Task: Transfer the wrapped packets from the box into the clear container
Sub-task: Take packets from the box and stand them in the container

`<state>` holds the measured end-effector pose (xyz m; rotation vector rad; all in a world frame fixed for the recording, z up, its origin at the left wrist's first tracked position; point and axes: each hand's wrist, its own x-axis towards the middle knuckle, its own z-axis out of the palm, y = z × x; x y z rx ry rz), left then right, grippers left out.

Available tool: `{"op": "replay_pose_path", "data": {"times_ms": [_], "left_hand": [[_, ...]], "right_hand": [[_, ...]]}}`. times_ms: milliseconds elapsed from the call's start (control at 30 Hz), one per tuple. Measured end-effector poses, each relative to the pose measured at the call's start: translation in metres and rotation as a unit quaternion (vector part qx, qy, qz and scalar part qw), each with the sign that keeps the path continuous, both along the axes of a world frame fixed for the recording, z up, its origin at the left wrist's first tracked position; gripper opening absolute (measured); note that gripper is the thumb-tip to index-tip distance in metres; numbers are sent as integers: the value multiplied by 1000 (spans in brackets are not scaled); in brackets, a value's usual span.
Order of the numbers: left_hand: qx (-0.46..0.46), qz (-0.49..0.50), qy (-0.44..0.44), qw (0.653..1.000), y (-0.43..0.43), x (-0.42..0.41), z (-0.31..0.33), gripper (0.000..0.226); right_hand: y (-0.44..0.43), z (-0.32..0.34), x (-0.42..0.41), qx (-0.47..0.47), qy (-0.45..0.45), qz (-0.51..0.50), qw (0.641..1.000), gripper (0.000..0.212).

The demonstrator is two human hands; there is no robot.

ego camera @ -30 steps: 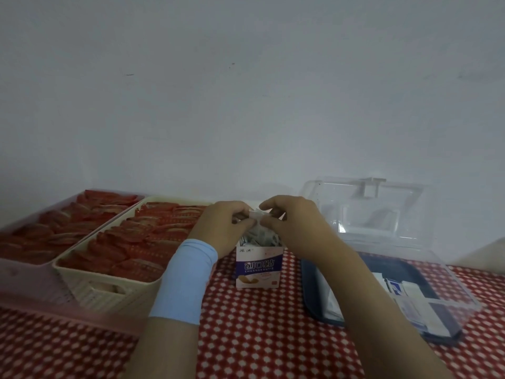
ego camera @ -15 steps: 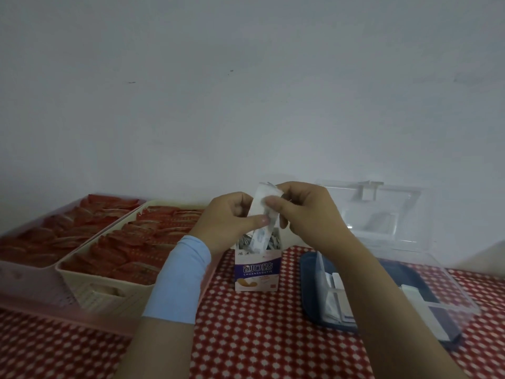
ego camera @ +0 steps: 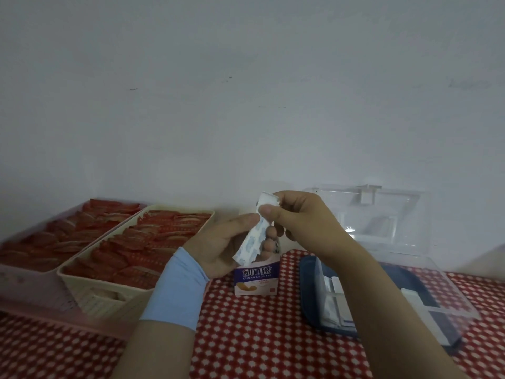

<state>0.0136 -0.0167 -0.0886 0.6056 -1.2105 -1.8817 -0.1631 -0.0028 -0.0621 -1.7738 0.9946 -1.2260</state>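
Gripped low by the left hand (ego camera: 224,247) and pinched at the top by the right hand (ego camera: 303,222), a packet strip (ego camera: 254,242) hangs just above the open box (ego camera: 257,280). Left of the box stand baskets (ego camera: 103,296) of red sachets (ego camera: 142,250). Right of the box, the right forearm (ego camera: 369,291) crosses the open clear container (ego camera: 453,296), hiding part of it.

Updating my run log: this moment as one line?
left hand: holds packets | right hand: pinches packets | box: upright | clear container: open
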Motion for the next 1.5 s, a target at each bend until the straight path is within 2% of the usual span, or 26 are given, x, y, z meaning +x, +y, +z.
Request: {"op": "replay_pose_path", "data": {"times_ms": [100, 167, 267, 400, 433, 500, 633, 800, 933, 1167, 1267, 1333, 1400, 1467, 1500], "left_hand": [[-20, 24, -20, 999, 1, 0, -1, 24], [-23, 41, -17, 999, 1, -2, 0, 25], [-15, 77, 10, 997, -2, -2, 1, 32], [15, 86, 32, 996, -6, 2, 0, 35], [16, 86, 24, 996, -8, 3, 0, 38], [4, 79, 9, 997, -9, 2, -1, 55], [-9, 70, 14, 997, -10, 1, -1, 69], [-2, 43, 26, 999, -6, 2, -1, 38], [-15, 23, 17, 999, -6, 4, -1, 54], [-22, 10, 29, 999, -4, 4, 1, 49], [-33, 32, 13, 999, -4, 3, 3, 37], [-34, 87, 22, 995, -4, 7, 6, 25], [-40, 151, 29, 987, -6, 13, 10, 22], [-40, 208, 35, 977, -9, 19, 12, 17], [-41, 228, 34, 972, -10, 21, 12, 13]], "right_hand": [[0, -1, 5, -21, -13, -36, 999, 9], [0, -1, 9, -18, -19, -61, 998, 15], [2, -1, 10, -67, 40, -97, 992, 46], [10, 3, 8, -82, 163, -10, 983, 105], [11, 3, 9, -81, 188, 10, 979, 114], [11, 3, 12, -88, 201, 35, 975, 120], [10, 1, 12, -109, 190, 18, 976, 107], [13, 4, 8, -103, 200, 17, 974, 118], [14, 4, 7, -68, 198, 44, 977, 115], [11, 1, 6, -59, 204, 33, 977, 115], [12, 2, 5, -43, 177, 42, 982, 115], [9, 2, 1, -34, 150, 8, 988, 100], [1, -1, -5, -42, 160, -84, 983, 62], [-6, -3, -10, -55, 250, -183, 949, 26], [-10, -4, -10, -50, 296, -207, 931, 16]]}}
